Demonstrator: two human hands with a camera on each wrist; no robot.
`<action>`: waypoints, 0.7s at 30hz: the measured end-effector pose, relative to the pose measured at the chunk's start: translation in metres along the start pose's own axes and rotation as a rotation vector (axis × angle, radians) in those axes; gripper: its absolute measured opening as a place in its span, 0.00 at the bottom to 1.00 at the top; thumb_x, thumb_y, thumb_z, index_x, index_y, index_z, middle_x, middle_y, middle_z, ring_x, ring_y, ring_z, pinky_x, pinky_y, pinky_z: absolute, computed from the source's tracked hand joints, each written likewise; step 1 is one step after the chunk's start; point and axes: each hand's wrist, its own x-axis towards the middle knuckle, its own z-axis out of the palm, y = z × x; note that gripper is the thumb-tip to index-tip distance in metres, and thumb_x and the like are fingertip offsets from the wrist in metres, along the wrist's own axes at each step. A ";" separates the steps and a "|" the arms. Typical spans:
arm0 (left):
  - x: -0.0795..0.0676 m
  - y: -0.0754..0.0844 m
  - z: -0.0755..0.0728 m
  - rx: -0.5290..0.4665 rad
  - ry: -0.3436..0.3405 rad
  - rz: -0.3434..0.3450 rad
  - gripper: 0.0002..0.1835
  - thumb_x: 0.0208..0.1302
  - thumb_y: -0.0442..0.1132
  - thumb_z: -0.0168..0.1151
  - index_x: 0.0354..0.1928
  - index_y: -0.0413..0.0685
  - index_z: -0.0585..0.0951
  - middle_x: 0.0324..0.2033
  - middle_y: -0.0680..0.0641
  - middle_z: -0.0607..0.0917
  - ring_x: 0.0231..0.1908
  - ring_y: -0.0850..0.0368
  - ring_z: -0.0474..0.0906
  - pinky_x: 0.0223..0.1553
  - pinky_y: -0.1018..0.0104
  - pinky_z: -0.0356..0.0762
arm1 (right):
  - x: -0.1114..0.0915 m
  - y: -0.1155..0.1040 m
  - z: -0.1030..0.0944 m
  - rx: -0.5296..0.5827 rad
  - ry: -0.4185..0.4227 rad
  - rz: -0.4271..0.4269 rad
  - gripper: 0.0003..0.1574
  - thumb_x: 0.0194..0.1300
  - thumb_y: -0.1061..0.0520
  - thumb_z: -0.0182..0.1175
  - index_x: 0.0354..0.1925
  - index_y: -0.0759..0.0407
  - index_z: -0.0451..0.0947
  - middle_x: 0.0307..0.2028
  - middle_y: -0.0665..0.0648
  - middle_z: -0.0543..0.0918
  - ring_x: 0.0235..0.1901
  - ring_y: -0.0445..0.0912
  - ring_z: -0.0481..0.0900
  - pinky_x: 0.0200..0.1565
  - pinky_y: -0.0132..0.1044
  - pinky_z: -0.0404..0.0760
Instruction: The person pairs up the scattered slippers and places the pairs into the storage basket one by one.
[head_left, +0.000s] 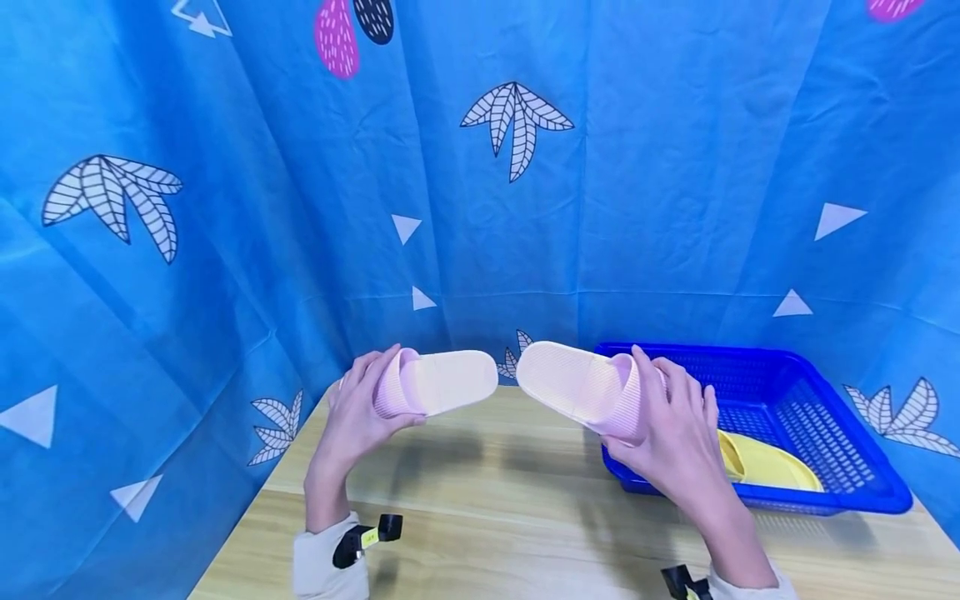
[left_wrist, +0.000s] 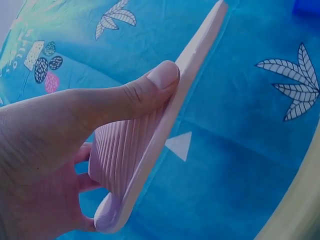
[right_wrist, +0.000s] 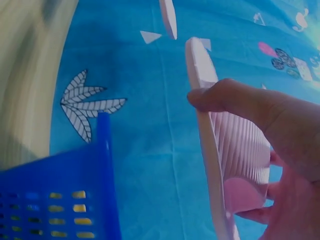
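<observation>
My left hand [head_left: 354,418] grips a pale pink slide slipper [head_left: 457,382] around its ribbed strap, with the heel end pointing right. In the left wrist view the thumb [left_wrist: 161,80] presses the sole's edge while the other fingers lie behind the strap. My right hand [head_left: 671,425] holds a matching pink slipper [head_left: 562,379] by its strap, heel end pointing left. The right wrist view shows that thumb [right_wrist: 220,96] on the edge of the sole. Both slippers are held above the table, heels facing each other with a small gap between.
A blue plastic basket [head_left: 862,417] stands on the right of the wooden table [head_left: 495,500], just beyond my right hand. Inside it lies a yellow slipper [head_left: 776,467]. A blue patterned curtain [head_left: 645,208] hangs behind the table and along its left side.
</observation>
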 end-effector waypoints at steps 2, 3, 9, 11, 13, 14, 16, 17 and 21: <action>0.001 0.004 0.001 -0.001 0.007 0.006 0.59 0.40 0.52 0.87 0.77 0.57 0.67 0.67 0.41 0.70 0.66 0.40 0.64 0.61 0.30 0.58 | 0.000 0.003 -0.003 0.012 0.005 0.000 0.76 0.33 0.49 0.86 0.78 0.53 0.59 0.64 0.70 0.68 0.62 0.69 0.64 0.63 0.80 0.51; 0.002 0.005 0.002 -0.004 0.010 0.007 0.59 0.40 0.52 0.87 0.77 0.57 0.67 0.67 0.41 0.70 0.66 0.40 0.64 0.61 0.30 0.58 | -0.001 0.004 -0.004 0.018 0.011 0.000 0.76 0.32 0.49 0.86 0.78 0.54 0.59 0.64 0.70 0.68 0.62 0.69 0.64 0.63 0.79 0.51; 0.005 0.017 0.003 -0.020 0.023 0.001 0.59 0.39 0.51 0.88 0.77 0.59 0.67 0.68 0.42 0.70 0.66 0.41 0.64 0.61 0.29 0.57 | -0.001 0.010 -0.013 0.034 0.026 0.006 0.77 0.32 0.49 0.86 0.77 0.58 0.58 0.65 0.69 0.69 0.60 0.68 0.66 0.59 0.74 0.61; 0.005 0.021 0.004 -0.020 0.024 0.006 0.59 0.39 0.51 0.88 0.77 0.59 0.67 0.68 0.42 0.70 0.67 0.42 0.63 0.62 0.29 0.57 | 0.000 0.012 -0.016 0.043 0.029 0.010 0.76 0.32 0.49 0.86 0.76 0.59 0.59 0.65 0.69 0.69 0.59 0.67 0.66 0.56 0.72 0.63; 0.006 0.025 0.005 -0.019 0.026 0.012 0.59 0.39 0.51 0.88 0.77 0.60 0.66 0.68 0.43 0.70 0.67 0.43 0.63 0.63 0.30 0.57 | 0.000 0.015 -0.019 0.045 0.030 0.011 0.75 0.32 0.50 0.87 0.75 0.59 0.60 0.65 0.68 0.70 0.59 0.66 0.67 0.55 0.71 0.64; 0.007 0.027 0.006 -0.016 0.027 0.016 0.59 0.39 0.52 0.88 0.77 0.60 0.66 0.68 0.43 0.70 0.67 0.43 0.63 0.63 0.30 0.57 | 0.000 0.015 -0.021 0.048 0.031 0.011 0.75 0.31 0.50 0.87 0.75 0.59 0.60 0.64 0.68 0.70 0.59 0.66 0.67 0.54 0.71 0.65; 0.007 0.029 0.009 -0.013 0.033 0.025 0.59 0.38 0.52 0.88 0.77 0.61 0.67 0.68 0.43 0.70 0.67 0.43 0.64 0.62 0.30 0.57 | 0.000 0.017 -0.024 0.045 0.033 0.008 0.75 0.31 0.50 0.87 0.75 0.59 0.61 0.64 0.68 0.70 0.58 0.66 0.67 0.53 0.71 0.65; 0.007 0.030 0.010 -0.012 0.035 0.029 0.59 0.38 0.52 0.88 0.76 0.61 0.67 0.68 0.43 0.71 0.66 0.43 0.64 0.62 0.30 0.58 | 0.000 0.018 -0.025 0.042 0.033 0.005 0.74 0.30 0.50 0.87 0.74 0.58 0.62 0.64 0.67 0.70 0.58 0.66 0.67 0.53 0.71 0.65; 0.006 0.033 0.016 -0.006 0.035 0.047 0.59 0.37 0.53 0.88 0.76 0.60 0.68 0.67 0.43 0.71 0.66 0.43 0.65 0.61 0.30 0.59 | -0.002 0.021 -0.029 0.050 0.034 -0.003 0.76 0.29 0.50 0.88 0.75 0.57 0.62 0.64 0.68 0.69 0.59 0.67 0.66 0.53 0.71 0.65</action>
